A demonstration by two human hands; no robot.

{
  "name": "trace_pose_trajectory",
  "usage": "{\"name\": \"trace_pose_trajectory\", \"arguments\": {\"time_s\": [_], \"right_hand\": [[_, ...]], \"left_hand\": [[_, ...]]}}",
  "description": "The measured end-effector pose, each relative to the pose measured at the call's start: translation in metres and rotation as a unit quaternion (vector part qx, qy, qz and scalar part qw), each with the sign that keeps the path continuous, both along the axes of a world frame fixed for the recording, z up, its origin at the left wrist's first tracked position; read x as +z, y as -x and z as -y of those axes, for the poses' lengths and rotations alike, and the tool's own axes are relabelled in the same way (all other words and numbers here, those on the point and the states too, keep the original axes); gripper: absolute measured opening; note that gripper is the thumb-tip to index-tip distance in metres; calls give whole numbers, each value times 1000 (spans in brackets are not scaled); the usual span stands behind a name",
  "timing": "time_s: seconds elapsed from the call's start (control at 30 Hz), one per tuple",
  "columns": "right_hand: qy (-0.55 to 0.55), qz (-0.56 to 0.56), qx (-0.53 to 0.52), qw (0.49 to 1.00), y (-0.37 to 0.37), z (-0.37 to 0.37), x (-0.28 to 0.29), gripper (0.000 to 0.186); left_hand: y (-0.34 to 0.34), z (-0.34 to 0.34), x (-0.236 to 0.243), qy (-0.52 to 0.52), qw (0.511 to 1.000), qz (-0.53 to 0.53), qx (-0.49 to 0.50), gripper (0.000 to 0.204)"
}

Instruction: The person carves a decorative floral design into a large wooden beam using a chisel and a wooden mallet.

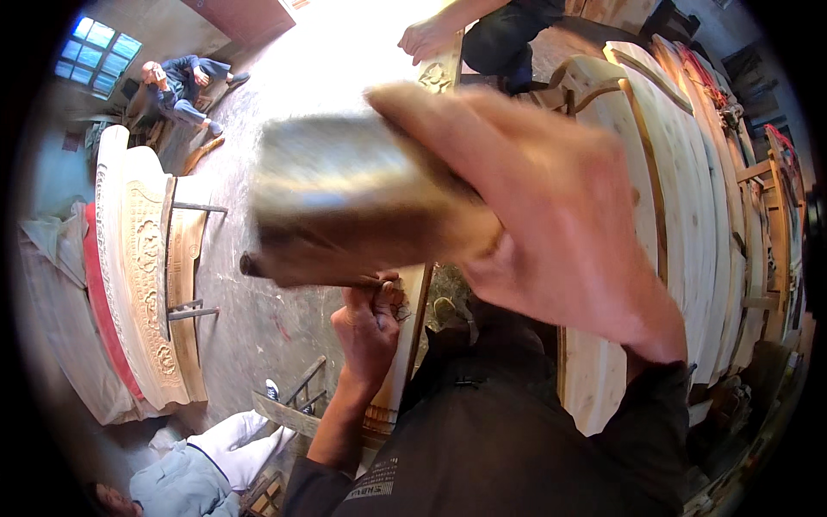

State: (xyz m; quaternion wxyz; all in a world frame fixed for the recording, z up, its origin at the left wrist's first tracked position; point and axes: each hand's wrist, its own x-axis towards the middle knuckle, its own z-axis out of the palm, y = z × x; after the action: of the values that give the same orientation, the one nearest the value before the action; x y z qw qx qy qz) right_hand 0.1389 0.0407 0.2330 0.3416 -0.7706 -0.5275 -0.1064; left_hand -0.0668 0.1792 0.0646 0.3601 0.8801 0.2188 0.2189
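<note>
My right hand is raised close to the camera, blurred by motion. It is wrapped round a broad, block-like tool with a shiny grey face and brown lower side, perhaps a hatchet head. Below it, my left hand is closed at a long wooden board with carved patches. The tool hides part of the left fingers and whatever they grip. A dark rod end shows at the tool's lower left; whether it belongs to the tool I cannot tell.
Another person's hand rests by the board's far end. Carved panels stand at left; pale planks lean at right. One person sits at far left, another at lower left beside a wooden trestle.
</note>
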Motion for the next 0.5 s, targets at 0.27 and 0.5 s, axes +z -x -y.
{"name": "trace_pose_trajectory", "arguments": {"time_s": [0.27,0.5], "right_hand": [[-113,59,60,990,-1,-91,34,21],[-79,7,108,991,4,-86,57,18]], "left_hand": [[1,-7,-6,-71,997,-4,-41,32],[2,-6,-9,-36,999,23,-20,42]]}}
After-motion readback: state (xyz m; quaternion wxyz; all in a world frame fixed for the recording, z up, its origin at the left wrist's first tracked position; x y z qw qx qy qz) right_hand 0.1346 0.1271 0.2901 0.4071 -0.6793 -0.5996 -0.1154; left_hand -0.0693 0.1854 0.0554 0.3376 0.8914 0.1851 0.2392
